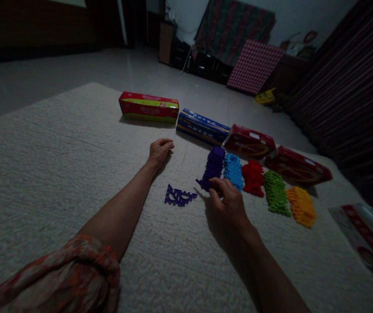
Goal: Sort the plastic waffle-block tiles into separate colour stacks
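Note:
My left hand [160, 152] rests on the pale quilted mat [75, 174], fingers curled together and nothing visible in them. Just below it lies a flat purple interlocking piece [179, 197] with notched edges and cut-out holes. At the near end of a row of stacked purple pieces [215, 163], my right hand [228, 200] has its thumb and fingers closed around the edge of a purple interlocking piece [203, 184]. Beside that row, rightward, lie stacks of light blue [233, 171], red [253, 177], green [276, 193] and orange [302, 206] pieces.
Behind the stacks stand a red and yellow box [149, 108], a blue box [202, 126] and two dark red boxes [250, 141]. A clear plastic package [365, 234] lies at the right edge. Dark striped curtains [346, 82] hang beyond the mat.

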`<move>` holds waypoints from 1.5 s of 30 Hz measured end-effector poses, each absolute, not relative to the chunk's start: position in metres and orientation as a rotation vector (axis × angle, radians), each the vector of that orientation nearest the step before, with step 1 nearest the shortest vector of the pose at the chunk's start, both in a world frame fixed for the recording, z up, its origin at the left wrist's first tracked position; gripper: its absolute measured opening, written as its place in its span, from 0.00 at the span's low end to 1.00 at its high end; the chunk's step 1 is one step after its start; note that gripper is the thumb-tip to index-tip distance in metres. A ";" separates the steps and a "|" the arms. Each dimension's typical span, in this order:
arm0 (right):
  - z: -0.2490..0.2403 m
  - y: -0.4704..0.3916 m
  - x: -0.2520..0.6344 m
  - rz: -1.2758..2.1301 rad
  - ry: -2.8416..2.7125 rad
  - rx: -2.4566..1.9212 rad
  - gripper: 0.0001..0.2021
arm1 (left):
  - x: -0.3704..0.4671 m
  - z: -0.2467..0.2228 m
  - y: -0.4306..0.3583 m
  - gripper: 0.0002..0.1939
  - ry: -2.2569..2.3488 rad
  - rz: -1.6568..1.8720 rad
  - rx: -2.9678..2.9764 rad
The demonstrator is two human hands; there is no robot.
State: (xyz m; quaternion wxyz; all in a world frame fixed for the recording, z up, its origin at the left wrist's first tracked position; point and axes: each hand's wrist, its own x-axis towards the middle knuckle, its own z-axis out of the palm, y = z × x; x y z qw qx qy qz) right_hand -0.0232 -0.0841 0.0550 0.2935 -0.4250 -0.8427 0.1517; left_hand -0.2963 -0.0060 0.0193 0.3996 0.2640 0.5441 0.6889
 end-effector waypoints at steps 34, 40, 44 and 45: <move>0.037 -0.112 -0.056 0.490 -2.520 -0.850 0.08 | -0.299 0.013 -0.002 0.08 1.402 1.728 0.698; 0.028 -0.113 -0.054 0.392 -2.417 -0.878 0.11 | -0.300 0.012 -0.001 0.10 1.377 1.740 0.712; 0.023 -0.112 -0.052 0.311 -2.375 -0.931 0.11 | -0.300 0.013 -0.001 0.10 1.393 1.739 0.706; 0.023 -0.112 -0.052 0.299 -2.363 -0.947 0.11 | -0.300 0.012 -0.001 0.10 1.398 1.738 0.703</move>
